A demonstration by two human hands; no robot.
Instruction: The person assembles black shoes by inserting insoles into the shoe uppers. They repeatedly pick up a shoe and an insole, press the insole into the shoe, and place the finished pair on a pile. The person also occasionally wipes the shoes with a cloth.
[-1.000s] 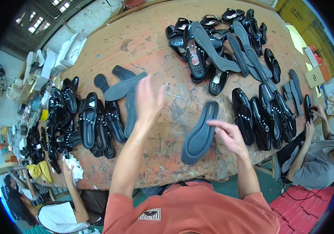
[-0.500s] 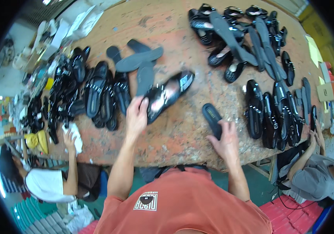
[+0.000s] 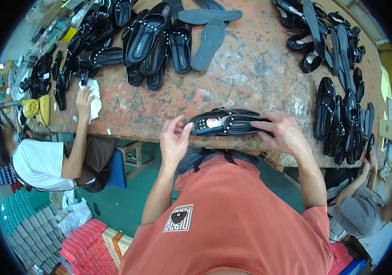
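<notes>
A glossy black studded shoe (image 3: pixel 207 123) lies sideways at the table's near edge, heel end to the left. Its inside shows a dotted pale surface and a red-and-white label. My left hand (image 3: pixel 175 137) pinches the heel rim between thumb and bent fingers. Over the toe half lies a dark, narrow insole (image 3: pixel 241 124), its right end under the fingers of my right hand (image 3: pixel 285 132), which close round it. Whether the insole lies inside the shoe or on top of it, I cannot tell.
Studded black shoes (image 3: pixel 148 39) crowd the back left, beside loose grey soles (image 3: pixel 208 45). More shoes (image 3: pixel 326 107) stand at the right, with soles behind them. A co-worker's hand (image 3: pixel 84 103) rests by a white cloth (image 3: pixel 94 98) at left; another person (image 3: pixel 365 206) sits at right.
The shoe has come down from mid-table to the near edge and turned sideways. My right hand has brought the insole to it. The view has shifted nearer to the table's front.
</notes>
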